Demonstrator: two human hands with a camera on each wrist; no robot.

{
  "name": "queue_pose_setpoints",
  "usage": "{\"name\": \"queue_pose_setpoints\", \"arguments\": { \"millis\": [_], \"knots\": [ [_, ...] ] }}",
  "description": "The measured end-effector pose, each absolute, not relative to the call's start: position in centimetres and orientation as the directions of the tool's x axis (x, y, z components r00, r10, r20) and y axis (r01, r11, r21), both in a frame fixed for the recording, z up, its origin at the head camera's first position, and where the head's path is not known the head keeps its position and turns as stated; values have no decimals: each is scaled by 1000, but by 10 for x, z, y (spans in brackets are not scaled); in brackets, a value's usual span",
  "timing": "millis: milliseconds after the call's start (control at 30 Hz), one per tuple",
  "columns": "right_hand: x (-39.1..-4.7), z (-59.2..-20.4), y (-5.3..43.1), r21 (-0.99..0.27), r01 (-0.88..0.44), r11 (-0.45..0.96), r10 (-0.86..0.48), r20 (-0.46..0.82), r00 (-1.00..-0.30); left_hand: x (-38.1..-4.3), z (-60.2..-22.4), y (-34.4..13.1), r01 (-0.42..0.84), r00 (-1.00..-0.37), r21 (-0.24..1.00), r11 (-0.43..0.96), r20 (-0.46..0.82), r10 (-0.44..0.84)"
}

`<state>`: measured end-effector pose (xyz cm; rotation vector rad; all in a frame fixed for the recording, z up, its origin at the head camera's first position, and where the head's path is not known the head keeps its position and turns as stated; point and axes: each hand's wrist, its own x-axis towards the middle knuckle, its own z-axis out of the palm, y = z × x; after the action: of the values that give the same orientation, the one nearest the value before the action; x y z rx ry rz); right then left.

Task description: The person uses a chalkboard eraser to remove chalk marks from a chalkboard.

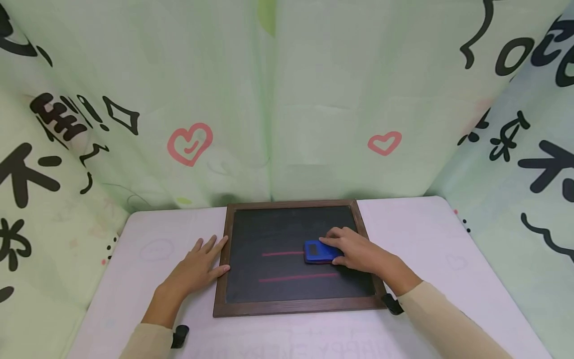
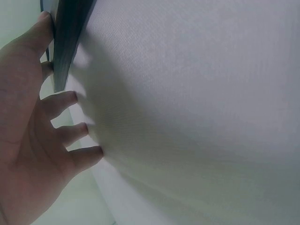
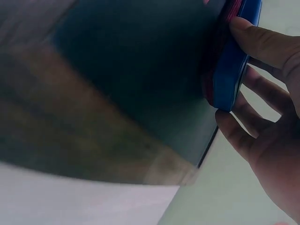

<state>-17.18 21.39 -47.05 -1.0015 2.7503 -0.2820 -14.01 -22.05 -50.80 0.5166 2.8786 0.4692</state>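
Backdrop (image 1: pixel 323 89): pale green cloth with dark lettering and hearts; we see it rise behind the blackboard (image 1: pixel 287 224) and at either side of it.
Surface (image 1: pixel 417 239): pale and flat, it carries the blackboard and shows on both sides of it and in front.
Blackboard: it lies dark face up, with a brown frame (image 1: pixel 296 305) around it; we judge that lying flat lets it take pressure from above.
Left hand (image 1: pixel 199 264): at the blackboard's left edge, fingers spread apart, thumb and forefinger touching the frame; we think it is there to keep the board from sliding.
Right hand (image 1: pixel 356 249): over the right half of the blackboard, thumb and fingers clamped on the eraser (image 1: pixel 320 253); holding it by its edges, we judge, leaves the underside free to rub.
Eraser: blue, on the blackboard's dark face right of its middle; we find it at the right hand's fingertips, on the side toward the left hand, which is well apart from it.
Lower pink line (image 1: pixel 298 277): across the blackboard nearer its front edge, just in front of the eraser.
Upper pink line (image 1: pixel 280 254): shorter in view, on the blackboard's left-middle part, reaching the eraser's left edge; we cannot tell whether it runs on underneath.
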Motion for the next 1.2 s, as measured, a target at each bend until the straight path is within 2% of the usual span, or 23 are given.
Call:
{"name": "queue_pose_setpoints", "arguments": {
  "millis": [233, 600, 1200],
  "knots": [
    [-176, -470, 185, -267, -634, 726, -679, -138, -721, -141, -511, -220, 295, -924, 342, 892, -136, 358],
    [-184, -464, 125, -215, -695, 686, -727, -163, -667, -141, -509, -220, 298, -924, 331, 895, -134, 358],
    [-197, -463, 28, -70, -715, 696, -706, -249, -663, -141, -502, -218, 282, -924, 327, 902, -160, 347]
  ]
}}
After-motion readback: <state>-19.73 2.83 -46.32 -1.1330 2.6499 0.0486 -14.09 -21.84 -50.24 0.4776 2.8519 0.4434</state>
